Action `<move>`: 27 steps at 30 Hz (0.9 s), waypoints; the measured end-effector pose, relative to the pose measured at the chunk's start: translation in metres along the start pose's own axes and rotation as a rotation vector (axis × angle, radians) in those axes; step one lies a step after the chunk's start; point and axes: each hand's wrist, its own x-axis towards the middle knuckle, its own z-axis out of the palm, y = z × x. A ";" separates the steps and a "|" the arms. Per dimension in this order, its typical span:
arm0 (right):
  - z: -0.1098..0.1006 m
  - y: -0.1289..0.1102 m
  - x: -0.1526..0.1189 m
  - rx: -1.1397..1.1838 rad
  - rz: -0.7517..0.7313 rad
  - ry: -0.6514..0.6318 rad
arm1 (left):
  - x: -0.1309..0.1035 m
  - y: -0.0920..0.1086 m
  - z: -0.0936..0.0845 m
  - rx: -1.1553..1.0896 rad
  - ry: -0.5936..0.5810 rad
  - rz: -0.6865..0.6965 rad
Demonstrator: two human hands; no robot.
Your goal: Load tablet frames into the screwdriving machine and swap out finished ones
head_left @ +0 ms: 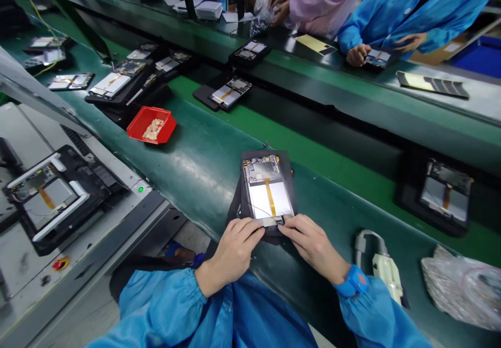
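An opened tablet (270,194) lies on a black pad (247,156) in front of me. Its circuit board shows at the far end, and a white battery with an orange ribbon cable fills the middle. A thin black wire (263,208) runs loosely across the battery toward my right fingertips. My left hand (237,246) has its fingers bent together at the near left edge of the tablet. At the near right corner, the fingers of my right hand (315,243) are pinched around the end of the wire. The fingers partly hide the tablet's near edge.
A red bin (152,124) of small pale pieces stands to the left. More opened tablets (231,92) sit along the green conveyor. A fixture (50,196) holds another tablet at left. A connector cable (385,272) and a plastic bag (462,285) lie at right. Co-workers' hands (278,6) work opposite.
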 end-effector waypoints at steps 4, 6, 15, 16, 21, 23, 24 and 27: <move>0.000 0.001 -0.001 -0.028 -0.006 -0.025 | 0.004 0.004 0.001 0.095 -0.049 0.027; 0.001 0.001 -0.003 -0.066 -0.009 -0.044 | 0.005 0.006 0.003 0.176 -0.076 0.051; 0.004 -0.010 -0.025 -0.386 0.073 -0.084 | 0.004 0.007 0.009 0.342 -0.074 0.128; 0.005 -0.011 -0.027 -0.408 0.090 -0.096 | 0.004 0.007 0.009 0.345 -0.070 0.134; 0.008 -0.016 -0.028 -0.412 0.136 -0.091 | 0.003 0.006 0.011 0.376 -0.065 0.158; 0.007 -0.017 -0.023 -0.415 0.142 -0.094 | 0.003 0.005 0.012 0.376 -0.060 0.166; 0.007 -0.018 -0.020 -0.426 0.144 -0.105 | 0.003 0.004 0.012 0.375 -0.057 0.170; 0.006 -0.021 -0.011 -0.473 0.147 -0.141 | 0.003 0.003 0.012 0.379 -0.042 0.182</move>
